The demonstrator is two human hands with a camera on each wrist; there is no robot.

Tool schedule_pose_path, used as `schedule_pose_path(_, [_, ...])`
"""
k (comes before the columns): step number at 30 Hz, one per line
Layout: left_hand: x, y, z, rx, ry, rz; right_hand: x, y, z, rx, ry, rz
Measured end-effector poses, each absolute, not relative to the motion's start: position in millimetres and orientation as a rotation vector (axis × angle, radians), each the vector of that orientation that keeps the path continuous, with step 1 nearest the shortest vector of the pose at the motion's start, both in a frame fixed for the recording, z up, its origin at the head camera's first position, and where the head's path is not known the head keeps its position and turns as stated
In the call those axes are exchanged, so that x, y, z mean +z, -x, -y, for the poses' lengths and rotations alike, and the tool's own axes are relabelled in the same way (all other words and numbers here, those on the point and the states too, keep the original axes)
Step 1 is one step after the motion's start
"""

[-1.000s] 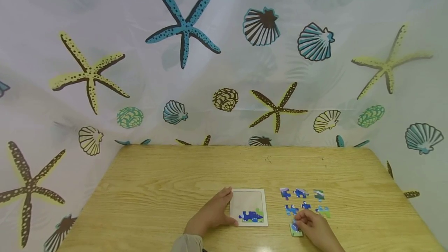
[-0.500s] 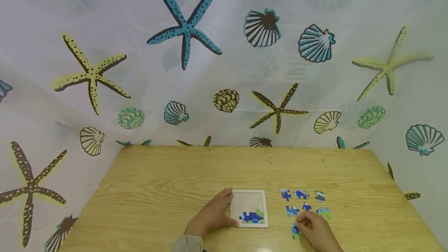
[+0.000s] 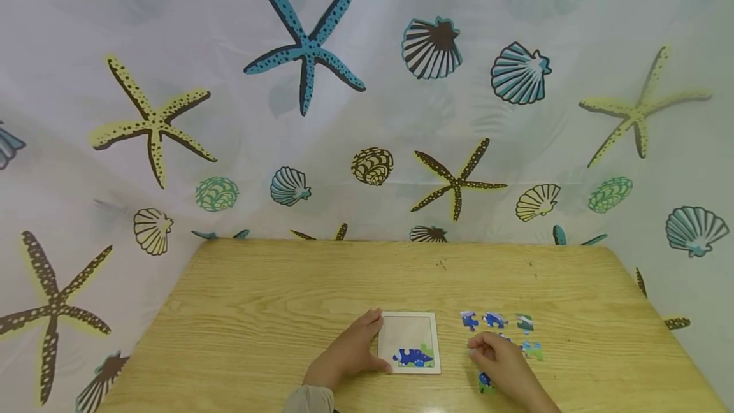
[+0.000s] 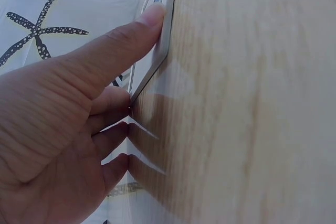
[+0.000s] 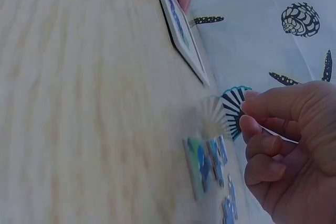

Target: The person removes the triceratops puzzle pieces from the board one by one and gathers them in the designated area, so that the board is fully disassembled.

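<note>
A white square puzzle tray (image 3: 409, 315) lies on the table in the head view, with joined blue and green puzzle pieces (image 3: 414, 357) at its lower right. My left hand (image 3: 351, 350) holds the tray by its left side, thumb at the near corner and fingers farther up. My right hand (image 3: 504, 362) hovers low over the loose pieces, its fingers loosely curled and thumb close to the index fingertip. Nothing shows between them in the right wrist view. A blue and green puzzle piece (image 3: 485, 383) lies just below this hand, which partly hides the middle pieces.
Farther back on the wooden table (image 3: 275, 298) lie a blue puzzle piece (image 3: 469, 319), another blue piece (image 3: 494, 320) and a green-grey piece (image 3: 524, 322). A light blue and green piece (image 3: 532, 350) is at the right. A white patterned cloth (image 3: 321, 139) hangs around the table.
My right hand has moved off the near puzzle piece, left and slightly away from me, covering one of the middle pieces. The near piece sits slightly lower in view. My left hand keeps holding the tray.
</note>
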State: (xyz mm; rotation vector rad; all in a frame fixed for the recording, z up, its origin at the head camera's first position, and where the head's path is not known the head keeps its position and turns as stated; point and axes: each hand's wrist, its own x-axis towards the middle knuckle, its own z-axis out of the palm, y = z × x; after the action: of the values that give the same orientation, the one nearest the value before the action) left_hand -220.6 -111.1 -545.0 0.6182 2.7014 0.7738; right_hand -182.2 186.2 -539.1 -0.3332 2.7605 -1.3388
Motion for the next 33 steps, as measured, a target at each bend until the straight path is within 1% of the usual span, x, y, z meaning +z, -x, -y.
schedule_pose_path(9, [-548,220,112,0.768,-0.607,-2.696,-533,203,-140,-1.328,0.559,-2.677])
schedule_pose_path(14, [-544,218,112,0.796,-0.611,-2.697,-532,211,-115,-1.251,0.688,-2.642])
schedule_pose_path(19, [-541,216,112,0.818,-0.626,-2.700,-537,214,-101,-1.202,0.810,-2.605])
schedule_pose_path(33, [-543,217,112,0.803,-0.635,-2.691,-543,210,-94,-1.082,0.812,-2.609])
